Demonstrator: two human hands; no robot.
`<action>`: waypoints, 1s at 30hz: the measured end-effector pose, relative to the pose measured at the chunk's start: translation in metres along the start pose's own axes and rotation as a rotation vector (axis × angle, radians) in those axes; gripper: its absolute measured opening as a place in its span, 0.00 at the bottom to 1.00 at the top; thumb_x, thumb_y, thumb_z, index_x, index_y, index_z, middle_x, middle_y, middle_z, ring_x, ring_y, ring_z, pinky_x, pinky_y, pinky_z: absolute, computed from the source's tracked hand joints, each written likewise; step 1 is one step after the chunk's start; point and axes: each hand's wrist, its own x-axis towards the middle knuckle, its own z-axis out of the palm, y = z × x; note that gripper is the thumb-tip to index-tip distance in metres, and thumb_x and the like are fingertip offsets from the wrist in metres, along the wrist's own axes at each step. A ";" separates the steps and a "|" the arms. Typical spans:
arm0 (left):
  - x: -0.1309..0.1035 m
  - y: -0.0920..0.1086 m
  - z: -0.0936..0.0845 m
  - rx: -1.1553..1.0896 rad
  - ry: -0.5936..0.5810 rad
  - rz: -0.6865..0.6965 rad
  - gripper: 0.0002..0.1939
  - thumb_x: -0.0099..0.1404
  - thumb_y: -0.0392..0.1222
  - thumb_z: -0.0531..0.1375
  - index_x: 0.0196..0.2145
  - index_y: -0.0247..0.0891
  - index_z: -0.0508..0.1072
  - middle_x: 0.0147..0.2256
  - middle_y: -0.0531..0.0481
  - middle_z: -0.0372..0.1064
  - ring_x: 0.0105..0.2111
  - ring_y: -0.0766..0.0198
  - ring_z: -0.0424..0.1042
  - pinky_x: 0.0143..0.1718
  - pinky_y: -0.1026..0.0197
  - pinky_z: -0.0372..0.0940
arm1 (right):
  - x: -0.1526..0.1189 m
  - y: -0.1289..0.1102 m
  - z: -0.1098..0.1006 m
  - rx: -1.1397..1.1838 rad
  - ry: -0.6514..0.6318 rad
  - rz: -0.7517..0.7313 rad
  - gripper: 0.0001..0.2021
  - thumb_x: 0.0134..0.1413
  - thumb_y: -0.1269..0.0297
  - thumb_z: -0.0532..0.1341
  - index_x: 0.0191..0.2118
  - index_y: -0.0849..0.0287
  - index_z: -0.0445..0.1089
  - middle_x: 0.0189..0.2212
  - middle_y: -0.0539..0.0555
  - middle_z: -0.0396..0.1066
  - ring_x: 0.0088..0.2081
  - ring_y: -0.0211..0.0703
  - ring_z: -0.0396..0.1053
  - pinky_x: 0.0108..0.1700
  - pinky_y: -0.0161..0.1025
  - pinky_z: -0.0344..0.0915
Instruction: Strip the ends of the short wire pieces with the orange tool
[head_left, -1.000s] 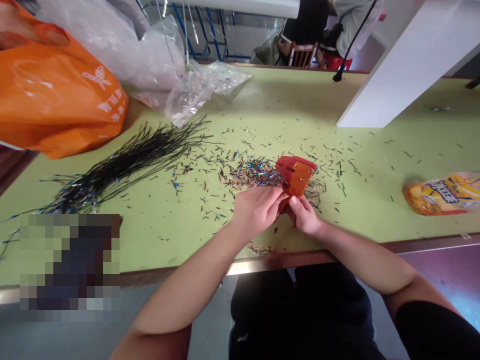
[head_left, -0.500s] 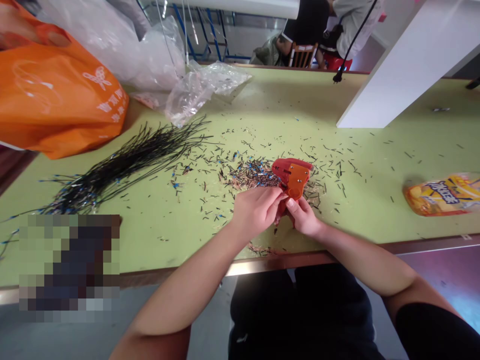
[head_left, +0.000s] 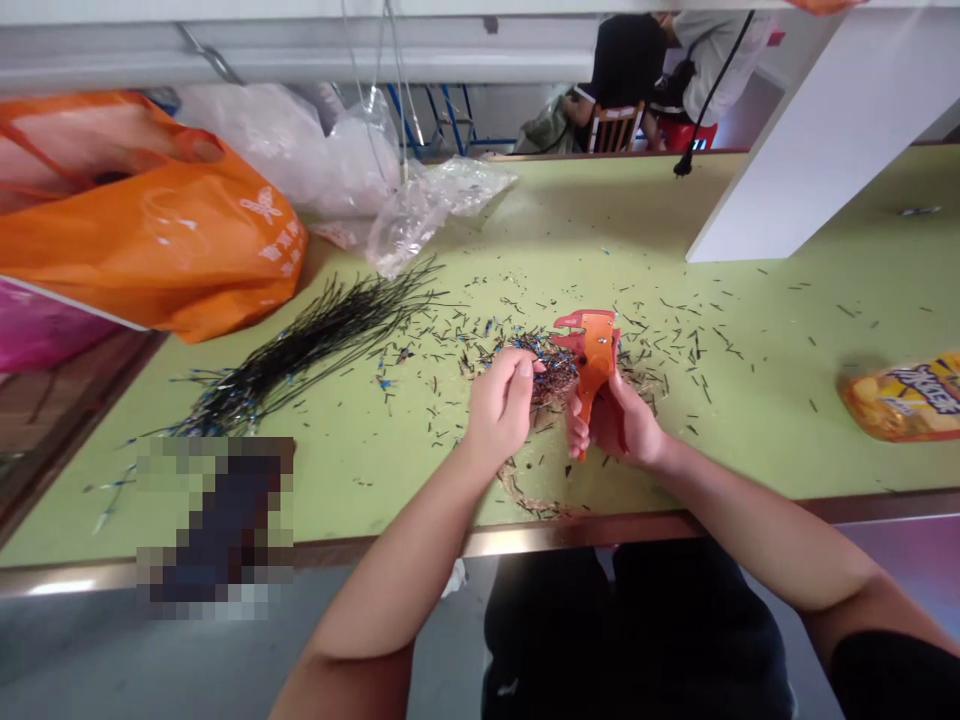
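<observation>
My right hand (head_left: 634,420) is wrapped round the handles of a red and orange wire stripper (head_left: 598,345). Its jaws point left, over a heap of short black and blue wire offcuts (head_left: 551,368) on the green table (head_left: 375,440). To the left of the tool, apart from it, my left hand (head_left: 501,400) is closed with the thumb pressed on the fingers. Whatever those fingers may hold is too small to make out. A long bundle of black wires (head_left: 300,345) lies farther left, with blue bits and pale ends at its near end.
An orange bag (head_left: 217,240) and clear plastic bags (head_left: 412,215) stand at the back left. On the right lies a yellow-labelled bottle (head_left: 911,398). A white upright panel (head_left: 787,180) rises behind, near a hanging black plug (head_left: 682,165). Two people sit beyond the table.
My left hand has drawn away from the wire stripper to the left. The tool has turned in my right hand, and its jaws now show a gap. The camera view has shifted.
</observation>
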 end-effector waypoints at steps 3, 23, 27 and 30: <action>0.005 -0.007 -0.002 -0.010 -0.027 -0.006 0.20 0.80 0.53 0.47 0.39 0.40 0.71 0.24 0.55 0.64 0.23 0.66 0.63 0.28 0.62 0.60 | -0.005 -0.006 0.003 0.039 -0.067 0.058 0.32 0.60 0.30 0.58 0.37 0.61 0.70 0.24 0.49 0.67 0.23 0.40 0.69 0.30 0.40 0.74; 0.014 -0.013 -0.017 0.216 -0.213 0.048 0.14 0.79 0.47 0.48 0.38 0.42 0.68 0.24 0.55 0.65 0.23 0.64 0.65 0.27 0.61 0.57 | -0.011 -0.014 -0.011 -0.196 -0.202 0.149 0.30 0.63 0.34 0.59 0.41 0.62 0.72 0.30 0.54 0.76 0.31 0.44 0.78 0.34 0.39 0.75; 0.014 -0.012 -0.018 0.267 -0.270 0.050 0.09 0.77 0.43 0.48 0.44 0.41 0.67 0.28 0.53 0.71 0.25 0.63 0.69 0.27 0.59 0.58 | -0.009 -0.016 -0.016 -0.204 -0.209 0.136 0.30 0.63 0.34 0.58 0.42 0.62 0.72 0.30 0.54 0.76 0.31 0.44 0.78 0.34 0.39 0.75; 0.014 -0.013 -0.016 0.286 -0.273 0.014 0.07 0.76 0.42 0.50 0.47 0.40 0.64 0.29 0.52 0.73 0.26 0.61 0.72 0.29 0.59 0.60 | -0.008 -0.017 -0.018 -0.197 -0.200 0.133 0.31 0.63 0.33 0.59 0.42 0.62 0.72 0.30 0.54 0.76 0.31 0.44 0.78 0.33 0.39 0.75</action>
